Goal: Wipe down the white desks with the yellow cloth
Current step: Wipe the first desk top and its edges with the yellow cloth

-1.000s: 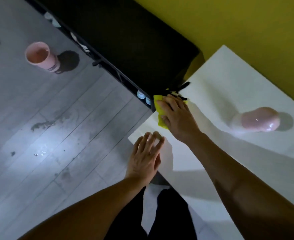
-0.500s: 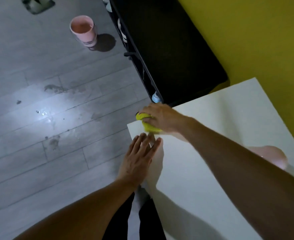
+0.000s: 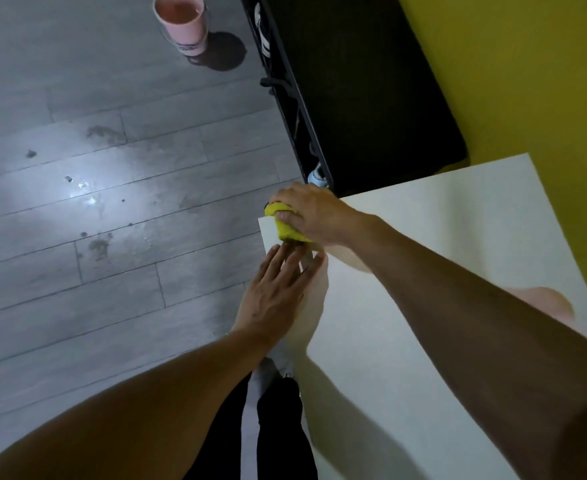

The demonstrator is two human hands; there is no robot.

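The white desk (image 3: 441, 258) fills the right half of the view, its far left corner near the middle. My right hand (image 3: 314, 213) grips the bunched yellow cloth (image 3: 285, 227) and holds it on that corner, at the desk's left edge. My left hand (image 3: 278, 292) lies flat with straight fingers on the desk's left edge just below the cloth, fingertips almost touching it. My right forearm crosses the desktop and hides part of it.
A pink rounded object (image 3: 548, 303) sits on the desk near the yellow wall (image 3: 527, 81), half hidden by my right arm. A black shoe rack (image 3: 361, 98) stands beyond the desk. A pink bucket (image 3: 181, 22) is on the grey plank floor (image 3: 94, 202). My legs are below.
My right hand has dragged the cloth along the desk's far edge to the left corner. My left hand stayed flat on the left edge. The view swung right.
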